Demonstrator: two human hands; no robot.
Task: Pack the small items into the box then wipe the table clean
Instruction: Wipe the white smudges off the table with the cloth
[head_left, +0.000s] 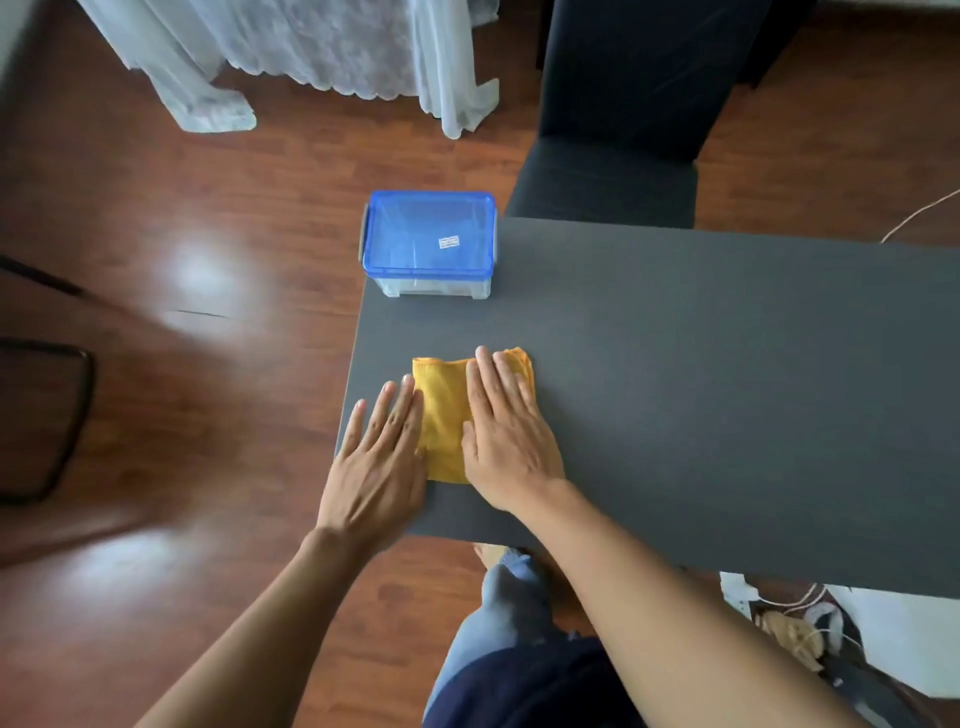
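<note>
A folded yellow cloth lies on the dark grey table near its left end. My right hand rests flat on the cloth's right half, fingers stretched out. My left hand lies flat with fingers apart along the cloth's left edge, touching it, partly over the table's left rim. A clear plastic box with a blue lid stands shut at the table's far left corner. No small items are visible on the table.
A black chair stands behind the table's far edge. White curtains hang at the back over the wooden floor. A dark chair frame is at the left. Cords and clutter lie under the table's near right side.
</note>
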